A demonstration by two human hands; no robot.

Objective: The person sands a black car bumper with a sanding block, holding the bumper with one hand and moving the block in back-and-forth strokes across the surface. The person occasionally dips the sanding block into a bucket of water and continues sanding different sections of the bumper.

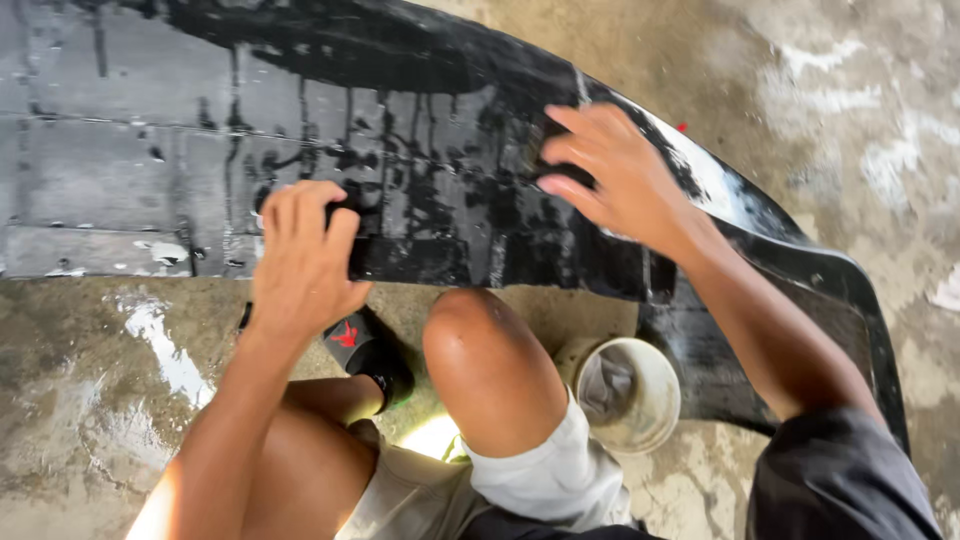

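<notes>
Water streaks and glistens across a large black car bumper panel (pixel 440 150) that lies on the wet concrete floor (pixel 80 390), filling the upper half of the view and curving down to the right, where its end bends back toward the person.

The left hand (pixel 300 255) rests on the lower edge of the panel, near its middle. Its fingers are curled and pressed together over something small and dark, of which only a sliver shows between fingertips and panel; what that thing is cannot be told. The right hand (pixel 615 175) lies higher and further right on the panel, palm down, with the fingers slightly spread and bent over the glossy surface. Whether it holds anything beneath the palm is hidden.

The person crouches just beside the panel: a bare knee (pixel 485 360) stands up in the middle of the view, below the panel's edge, with pale shorts (pixel 540 475) under it. A black sandal with a small red mark (pixel 360 345) shows on the floor, between the left forearm and the knee. Right of the knee, close against the curved end of the panel, stands a round off-white bucket (pixel 655 390) with a grey cloth lying inside it. The panel's left part looks dull and grey, its middle wet and shiny.
</notes>
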